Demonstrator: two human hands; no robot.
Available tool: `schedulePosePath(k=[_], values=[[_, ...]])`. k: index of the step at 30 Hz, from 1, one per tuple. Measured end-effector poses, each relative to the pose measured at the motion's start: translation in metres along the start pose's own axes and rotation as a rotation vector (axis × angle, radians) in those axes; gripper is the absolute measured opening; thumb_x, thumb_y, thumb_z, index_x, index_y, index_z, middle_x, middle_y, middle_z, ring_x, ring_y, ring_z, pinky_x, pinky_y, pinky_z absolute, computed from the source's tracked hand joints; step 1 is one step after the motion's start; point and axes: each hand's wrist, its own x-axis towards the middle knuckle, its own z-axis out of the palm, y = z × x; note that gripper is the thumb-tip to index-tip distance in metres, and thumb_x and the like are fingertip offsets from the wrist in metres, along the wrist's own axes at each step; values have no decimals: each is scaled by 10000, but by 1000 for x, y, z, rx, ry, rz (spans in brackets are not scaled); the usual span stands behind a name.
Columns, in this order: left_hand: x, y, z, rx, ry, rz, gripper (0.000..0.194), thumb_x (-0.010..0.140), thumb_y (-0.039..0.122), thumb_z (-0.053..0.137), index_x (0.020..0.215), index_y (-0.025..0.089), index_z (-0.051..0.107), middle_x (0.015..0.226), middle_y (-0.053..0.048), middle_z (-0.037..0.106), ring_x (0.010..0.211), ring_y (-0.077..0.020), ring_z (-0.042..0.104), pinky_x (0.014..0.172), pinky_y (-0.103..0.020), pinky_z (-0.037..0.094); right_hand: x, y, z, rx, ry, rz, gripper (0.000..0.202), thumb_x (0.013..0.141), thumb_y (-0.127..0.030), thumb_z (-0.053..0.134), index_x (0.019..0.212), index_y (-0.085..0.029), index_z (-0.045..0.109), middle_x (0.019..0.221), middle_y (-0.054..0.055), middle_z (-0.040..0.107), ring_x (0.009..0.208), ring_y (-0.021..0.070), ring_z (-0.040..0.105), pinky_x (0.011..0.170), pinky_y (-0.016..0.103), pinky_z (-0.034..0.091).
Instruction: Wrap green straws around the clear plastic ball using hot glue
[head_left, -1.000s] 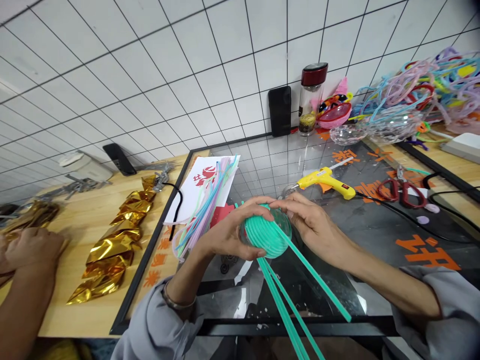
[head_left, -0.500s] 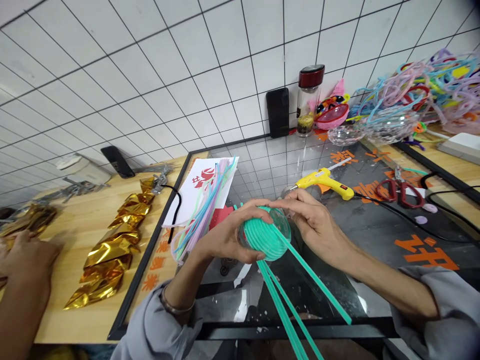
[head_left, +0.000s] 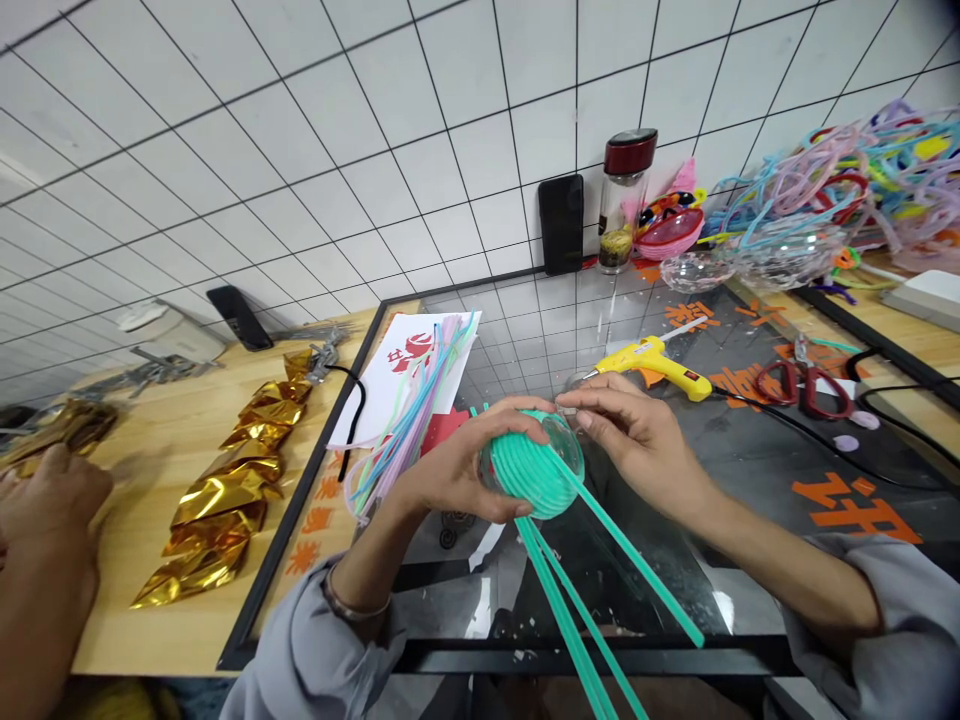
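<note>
A clear rounded plastic shell point(head_left: 568, 448) is partly covered by rows of teal pipe cleaners point(head_left: 525, 472), whose loose ends hang toward the lower right. My left hand point(head_left: 465, 465) wraps round its left side, thumb below and fingers on top. At the shell's upper right edge, my right hand point(head_left: 637, 430) has its thumb and index finger pinched close together; anything between them is too small to name. Just behind the right hand lies a yellow glue gun point(head_left: 660, 368), its nozzle pointing left.
Pastel pipe cleaners point(head_left: 420, 400) lie on white paper point(head_left: 352, 415). Red-handled scissors point(head_left: 825, 395) and a cable are at right. A lidded glass bottle point(head_left: 621, 210) and phone point(head_left: 561, 225) stand behind. At left, another person's hand point(head_left: 56, 500) is near gold foil point(head_left: 225, 480).
My right hand has drawn slightly back from the fingers of my left hand, its fingertips now at the shell's edge. The other person's hand at the left has shifted a little.
</note>
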Motion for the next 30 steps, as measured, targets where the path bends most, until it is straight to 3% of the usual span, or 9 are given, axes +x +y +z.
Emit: schedulePosePath(k=[5,10,16,23,30], values=[[0,-1,0,-10,-1,-12,558,687,309,839,1178,239,583,1443,-147,516,1363,-345,505,1148,-546,398,2,3,1,198,22,144,96,803,-248,704,864,-208,766,855,35,697,823,168,644,715,311,543],[0,-2,1,-13,2,1,570,683,310,842,1185,248,580,1442,-140,527,1364,-341,501,1145,-545,397,1,1,3,249,48,205,82,740,-266,744,782,-195,740,770,17,670,739,153,609,632,281,503],[0,0,1,-13,-6,1,565,691,283,835,1189,242,572,1454,-143,522,1362,-336,506,1142,-539,401,2,-1,0,185,6,166,96,798,-249,650,735,-190,692,744,12,676,726,158,601,679,301,483],[1,1,1,-9,4,14,561,685,274,841,1177,244,573,1421,-139,544,1345,-334,519,1129,-537,417,-1,4,-1,203,-44,170,164,880,-291,582,761,-191,634,698,-12,573,676,139,537,625,280,436],[0,-1,0,-16,-4,13,584,681,263,845,1194,253,563,1459,-141,513,1364,-342,506,1146,-547,400,-6,3,1,121,-12,75,208,1020,-344,480,918,-212,604,886,18,693,832,154,633,773,307,490]])
